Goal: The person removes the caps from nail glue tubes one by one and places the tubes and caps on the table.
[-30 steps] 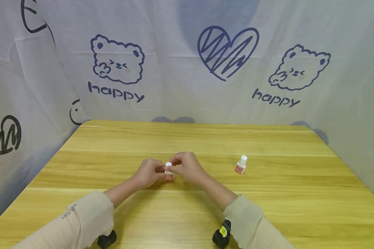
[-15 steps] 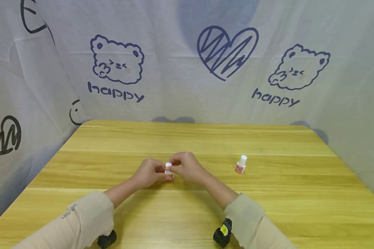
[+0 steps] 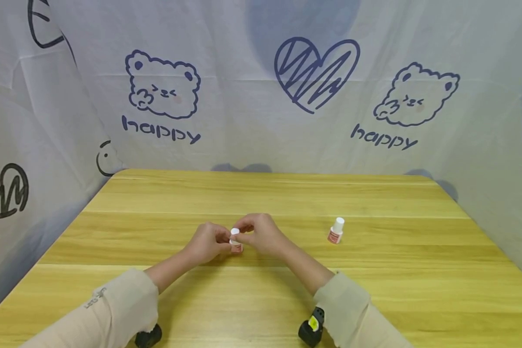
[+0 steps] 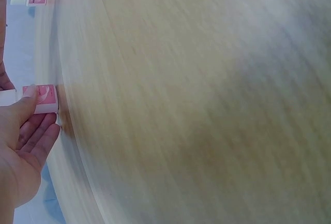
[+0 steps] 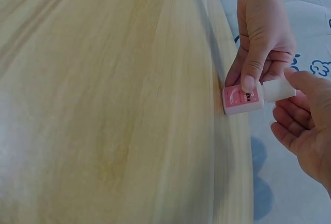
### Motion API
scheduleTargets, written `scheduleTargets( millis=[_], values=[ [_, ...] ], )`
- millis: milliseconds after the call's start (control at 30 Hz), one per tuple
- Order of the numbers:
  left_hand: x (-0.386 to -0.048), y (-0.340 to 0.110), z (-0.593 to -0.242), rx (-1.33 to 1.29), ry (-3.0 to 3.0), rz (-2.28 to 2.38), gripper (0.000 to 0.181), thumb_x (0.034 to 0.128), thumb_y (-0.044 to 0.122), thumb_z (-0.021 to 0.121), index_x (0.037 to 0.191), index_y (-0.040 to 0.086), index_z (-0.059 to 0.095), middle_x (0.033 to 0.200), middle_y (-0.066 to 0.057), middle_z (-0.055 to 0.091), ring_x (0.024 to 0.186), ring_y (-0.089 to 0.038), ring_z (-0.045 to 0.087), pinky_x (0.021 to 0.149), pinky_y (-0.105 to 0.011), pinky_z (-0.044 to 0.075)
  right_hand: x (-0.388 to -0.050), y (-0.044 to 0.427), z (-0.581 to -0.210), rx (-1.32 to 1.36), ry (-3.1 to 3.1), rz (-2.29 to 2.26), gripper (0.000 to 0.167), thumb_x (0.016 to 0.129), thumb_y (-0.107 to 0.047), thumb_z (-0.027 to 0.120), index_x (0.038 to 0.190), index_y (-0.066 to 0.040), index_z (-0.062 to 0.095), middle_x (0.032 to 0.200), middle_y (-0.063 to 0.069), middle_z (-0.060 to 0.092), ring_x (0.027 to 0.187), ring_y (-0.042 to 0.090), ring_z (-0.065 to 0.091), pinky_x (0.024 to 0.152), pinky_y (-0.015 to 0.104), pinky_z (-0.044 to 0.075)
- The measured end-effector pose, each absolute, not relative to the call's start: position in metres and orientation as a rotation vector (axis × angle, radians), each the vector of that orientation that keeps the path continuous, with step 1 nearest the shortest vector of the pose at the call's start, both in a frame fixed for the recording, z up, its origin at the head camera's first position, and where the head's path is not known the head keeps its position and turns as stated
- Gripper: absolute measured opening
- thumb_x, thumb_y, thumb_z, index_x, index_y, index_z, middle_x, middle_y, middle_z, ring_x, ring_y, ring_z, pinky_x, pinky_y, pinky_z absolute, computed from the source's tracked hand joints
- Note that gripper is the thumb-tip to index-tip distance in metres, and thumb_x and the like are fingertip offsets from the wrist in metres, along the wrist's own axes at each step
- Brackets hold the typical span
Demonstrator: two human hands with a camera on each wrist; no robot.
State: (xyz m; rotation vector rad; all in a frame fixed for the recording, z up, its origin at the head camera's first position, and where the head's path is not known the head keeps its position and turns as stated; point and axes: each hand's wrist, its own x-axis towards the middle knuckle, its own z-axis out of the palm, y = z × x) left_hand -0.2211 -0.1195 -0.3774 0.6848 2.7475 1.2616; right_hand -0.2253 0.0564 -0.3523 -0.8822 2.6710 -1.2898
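A small white bottle with a pink label (image 5: pixel 238 99) stands upright on the table between both hands. My left hand (image 3: pixel 206 242) grips its body, thumb across the label, as the left wrist view shows. The bottle's white cap (image 5: pixel 278 90) is pinched between thumb and fingers of my right hand (image 3: pixel 263 235). Cap and body are together. A second bottle of the same look (image 3: pixel 336 231), its white cap on, stands upright to the right, apart from both hands; it shows at the upper left of the left wrist view too.
The wooden table (image 3: pixel 374 290) reaches back to a white cloth (image 3: pixel 243 121) with drawn bears and hearts. More cloth hangs at both sides. Black wrist cameras (image 3: pixel 311 328) sit under the sleeves.
Both hands stay at the same bottle with nearly the same hold. The head view has shifted very slightly; the second bottle has not moved.
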Motion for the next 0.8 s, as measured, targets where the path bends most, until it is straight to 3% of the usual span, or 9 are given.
scheduleTargets(
  millis=[233,567,800],
  values=[
    [-0.2224,-0.1206,-0.3783,0.689,2.784,1.231,0.004,0.079,0.002,0.07,0.08,-0.001,0.071,0.074,-0.011,0.072,0.061,-0.004,0.057,0.057,-0.019,0.046,-0.2232,0.0525,-0.3542,-0.862,2.721,-1.379,0.011,0.08,-0.012,0.072,0.086,-0.004,0.069,0.083,0.007,0.069,0.078,0.014,0.061,0.074,0.023,0.051],
    [-0.2216,-0.1211,-0.3776,0.714,2.786,1.217,0.007,0.08,0.001,0.068,0.085,-0.002,0.071,0.075,-0.012,0.072,0.062,-0.006,0.058,0.055,-0.018,0.046,-0.2232,0.0506,-0.356,-0.764,2.692,-1.457,0.009,0.08,-0.012,0.072,0.082,-0.003,0.069,0.077,0.007,0.069,0.067,0.007,0.057,0.061,0.017,0.048],
    [-0.2213,-0.1212,-0.3776,0.722,2.784,1.219,0.007,0.0802,0.003,0.069,0.085,-0.002,0.071,0.075,-0.011,0.072,0.062,-0.006,0.06,0.055,-0.017,0.046,-0.2226,0.0503,-0.354,-0.778,2.706,-1.437,0.009,0.081,-0.012,0.071,0.081,-0.003,0.071,0.078,0.007,0.071,0.066,0.006,0.059,0.06,0.016,0.048]
  ],
)
